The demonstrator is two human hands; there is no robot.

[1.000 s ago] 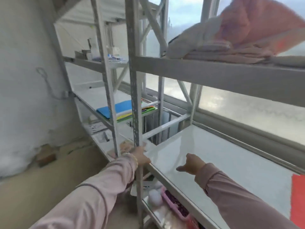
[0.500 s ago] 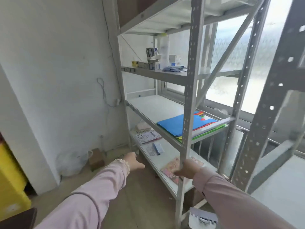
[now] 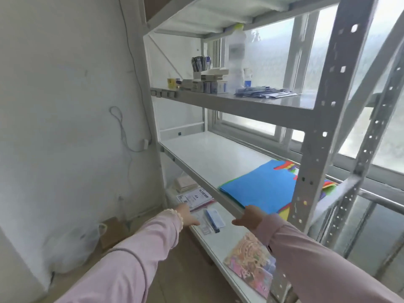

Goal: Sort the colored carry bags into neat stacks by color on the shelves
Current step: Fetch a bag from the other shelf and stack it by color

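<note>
- left hand [image 3: 188, 216]: reaches forward over the front edge of the lower shelf [image 3: 213, 242]. the fingers lie fairly straight and relaxed, holding nothing. bead bracelet [image 3: 173, 214] at the wrist, pink sleeve behind it.
- right hand [image 3: 249, 218]: sits at the front rail of the middle shelf [image 3: 207, 149], just below the near corner of the bag stack. the back of the hand faces the camera and the thumb sticks out to the left. the fingers are tucked out of sight, so i cannot tell whether they grip the rail or hang free.
- carry bags [image 3: 260, 189]: one flat stack at the right end of the middle shelf, with a blue bag on top. red, yellow, green and purple edges poke out underneath. the stack is partly hidden behind the perforated upright post [image 3: 314, 149].
- lower shelf: a clear pack labelled a4 [image 3: 194, 196] sits just beyond my left hand, and a pen with a white slip [image 3: 215, 217] lies between my hands. a pink patterned sheet [image 3: 251, 265] lies nearer me, under my right sleeve.
- upper shelf [image 3: 240, 101]: small boxes [image 3: 215, 86], a cup of pens [image 3: 200, 63], a blurred bottle [image 3: 237, 62] and blue packets [image 3: 262, 92].
- floor by the wall: a white sack [image 3: 72, 246] beside a cardboard box [image 3: 111, 230].
</note>
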